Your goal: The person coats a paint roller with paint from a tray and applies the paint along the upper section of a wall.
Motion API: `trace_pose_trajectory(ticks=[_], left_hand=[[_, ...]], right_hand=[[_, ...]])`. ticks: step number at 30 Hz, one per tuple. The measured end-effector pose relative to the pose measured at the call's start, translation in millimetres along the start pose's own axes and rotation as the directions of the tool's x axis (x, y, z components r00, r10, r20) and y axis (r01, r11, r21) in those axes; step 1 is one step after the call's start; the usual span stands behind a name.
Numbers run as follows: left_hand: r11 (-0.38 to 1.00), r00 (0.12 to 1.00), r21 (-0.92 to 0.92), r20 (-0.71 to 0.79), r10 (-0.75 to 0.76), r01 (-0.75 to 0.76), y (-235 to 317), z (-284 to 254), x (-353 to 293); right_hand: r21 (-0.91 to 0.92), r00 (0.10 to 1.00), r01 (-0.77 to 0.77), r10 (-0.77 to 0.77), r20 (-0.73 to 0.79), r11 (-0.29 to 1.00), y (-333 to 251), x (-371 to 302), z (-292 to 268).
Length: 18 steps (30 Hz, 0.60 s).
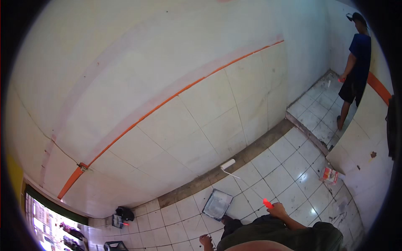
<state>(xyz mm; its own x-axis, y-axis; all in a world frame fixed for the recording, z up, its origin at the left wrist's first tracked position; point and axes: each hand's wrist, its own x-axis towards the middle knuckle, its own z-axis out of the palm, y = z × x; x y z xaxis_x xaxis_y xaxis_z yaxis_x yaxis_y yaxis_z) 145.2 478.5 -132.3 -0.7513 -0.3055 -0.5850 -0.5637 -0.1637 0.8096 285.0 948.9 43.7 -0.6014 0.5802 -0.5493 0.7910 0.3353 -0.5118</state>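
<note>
My right hand [277, 210] is closed around the orange handle [267, 203] of a paint roller. A thin rod runs from it toward the wall, ending in a white roller sleeve [228, 164] near the wall's foot. Whether the sleeve touches the wall or floor, I cannot tell. Low in the picture, my left hand [205, 240] hangs at my side with loosely bent fingers and nothing visible in it. On the floor just ahead of my feet lies a paint tray [217, 204] with a pale, whitish inside.
An orange strip [178, 94] crosses the pale wall [138, 71]. A raised step [307, 131] lies at right; another person [358, 58] stands beyond. A red and white container [329, 175] sits at right. Dark items [124, 213] and a dark frame [115, 246] are at lower left.
</note>
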Motion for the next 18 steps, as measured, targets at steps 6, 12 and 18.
trace_pose_trajectory(ticks=[6, 12, 18], left_hand=[[0.925, 0.851, 0.212, 0.494, 0.176, -0.314, 81.3, 181.0, -147.6], [0.831, 0.344, -0.302, 0.804, 0.485, -0.467, 289.6, 324.1, -347.8], [0.549, -0.570, -0.811, 0.553, 0.608, -0.201, 408.3, 331.1, -550.3]], right_hand=[[0.317, 0.920, -0.375, 0.391, 0.015, 0.871, 197.3, 19.0, 47.6], [0.912, 0.663, -0.397, 0.719, 0.206, 0.104, 344.0, 106.5, 77.7], [0.931, 0.575, -0.326, 0.748, 0.332, -0.162, 429.2, 82.0, 52.4]])
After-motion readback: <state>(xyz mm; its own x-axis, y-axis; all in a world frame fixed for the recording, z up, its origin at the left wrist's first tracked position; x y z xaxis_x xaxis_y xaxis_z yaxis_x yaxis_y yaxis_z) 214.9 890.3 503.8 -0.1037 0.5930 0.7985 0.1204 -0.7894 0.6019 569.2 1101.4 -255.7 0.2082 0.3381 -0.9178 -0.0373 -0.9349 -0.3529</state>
